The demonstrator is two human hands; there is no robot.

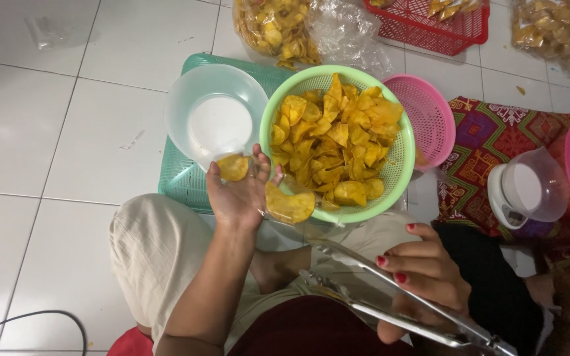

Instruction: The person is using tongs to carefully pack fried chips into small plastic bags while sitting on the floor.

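**Chips in the palm, tongs in the other hand**

Left hand [240, 191] is up, palm open toward the camera, fingers spread and loosely curled. Two yellow chips [234, 167] ride on it: one sits on the fingertips, right at the lip of the clear bowl [216, 115], the other, bigger one hangs off the thumb side, touching the rim of the green basket [400, 168]. That basket is heaped with more yellow chips. The clear bowl sits on an upturned teal crate [179, 178], just left of the basket.

Down at the lap, the right hand [423, 273] with red-painted nails is wrapped around metal tongs [390, 300], fingers closed on the arms, tips pointing left.

Behind the green basket, a pink basket [430, 118]; beside it a patterned cloth [489, 142] and a small scale [529, 191] with a clear cup on top. Clear bags of chips [275, 29] lie beyond.
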